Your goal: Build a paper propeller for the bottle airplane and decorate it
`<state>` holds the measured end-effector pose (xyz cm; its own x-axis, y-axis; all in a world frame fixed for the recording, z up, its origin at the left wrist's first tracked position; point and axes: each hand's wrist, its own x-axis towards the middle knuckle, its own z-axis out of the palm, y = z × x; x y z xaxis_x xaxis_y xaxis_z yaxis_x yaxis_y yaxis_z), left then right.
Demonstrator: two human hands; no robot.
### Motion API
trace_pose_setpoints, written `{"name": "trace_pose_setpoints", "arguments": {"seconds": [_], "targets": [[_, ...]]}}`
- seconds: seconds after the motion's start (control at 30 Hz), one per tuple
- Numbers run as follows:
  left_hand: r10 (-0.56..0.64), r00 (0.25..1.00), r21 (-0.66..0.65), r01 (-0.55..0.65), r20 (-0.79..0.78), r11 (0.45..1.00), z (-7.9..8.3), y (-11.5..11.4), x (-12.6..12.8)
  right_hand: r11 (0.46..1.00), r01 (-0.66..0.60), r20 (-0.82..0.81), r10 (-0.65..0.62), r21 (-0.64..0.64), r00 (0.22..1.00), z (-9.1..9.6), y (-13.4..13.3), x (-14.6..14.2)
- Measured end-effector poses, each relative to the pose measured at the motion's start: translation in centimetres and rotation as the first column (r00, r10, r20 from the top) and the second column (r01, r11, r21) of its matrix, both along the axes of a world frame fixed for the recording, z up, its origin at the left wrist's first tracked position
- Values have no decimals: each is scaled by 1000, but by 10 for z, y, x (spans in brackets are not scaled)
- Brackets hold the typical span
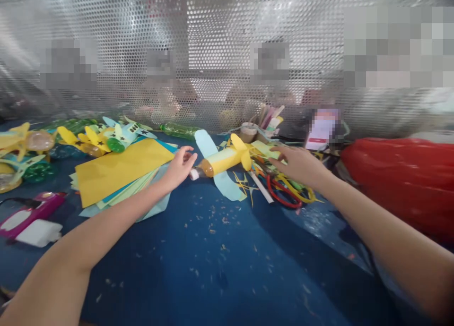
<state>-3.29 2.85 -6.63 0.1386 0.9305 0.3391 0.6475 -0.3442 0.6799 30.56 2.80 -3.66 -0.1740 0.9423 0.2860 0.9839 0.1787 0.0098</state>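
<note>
A toy airplane made from a plastic bottle (222,161) lies on the blue table, wrapped in yellow paper, with light blue paper wings and a yellow tail; its white cap points left. My left hand (181,164) hovers beside the cap, apart from it, fingers loosely curled with a gap to the thumb and nothing between them. To the right of the tail, my right hand (298,163) reaches over paper scraps (264,149), its fingers apart. Whether its fingertips touch the scraps is unclear. Below it lie red-handled scissors (283,198) and yellow-handled scissors (307,191).
Yellow, green and blue paper sheets (120,167) lie left of centre. Several finished bottle airplanes (120,134) stand at the back left. A purple glue gun (33,217) sits far left, a red plastic bag (393,179) right. A phone (321,127) stands before the perforated metal screen (220,42).
</note>
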Motion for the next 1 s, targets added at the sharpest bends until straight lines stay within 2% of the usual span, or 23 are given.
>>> {"name": "trace_pose_setpoints", "arguments": {"seconds": [0.1, 0.2, 0.27, 0.33, 0.43, 0.5, 0.6, 0.7, 0.83, 1.0], "targets": [[-27, 987, -14, 25, -157, 1000, 23, 14, -25, 999, -31, -94, 30, -13, 995, 1, -24, -18], [-34, 943, -70, 11, -332, 997, 41, 21, -57, 977, -212, -144, 215, 36, 966, -1, -47, -39], [-15, 906, -109, -35, -424, 993, 45, 22, -77, 933, -357, -134, 361, 53, 923, -3, -58, -53], [16, 869, -125, -89, -494, 988, 45, 20, -93, 867, -496, -121, 498, 50, 859, -6, -64, -67], [39, 821, -137, -141, -570, 980, 42, 13, -108, 788, -615, -79, 614, 6, 786, -10, -66, -89], [35, 792, -151, -159, -610, 976, 39, 9, -115, 800, -600, -19, 599, -9, 800, -13, -62, -103], [21, 754, -162, -168, -656, 972, 35, 4, -120, 846, -534, 86, 533, -11, 842, -16, -52, -121], [21, 735, -142, -159, -678, 977, 29, 2, -122, 868, -497, 132, 491, 15, 861, -19, -42, -132], [40, 728, -104, -151, -684, 983, 24, 1, -123, 861, -508, 142, 498, 38, 855, -18, -36, -136], [61, 723, -69, -149, -688, 986, 21, 1, -123, 874, -485, 159, 475, 29, 866, -13, -43, -131]]}}
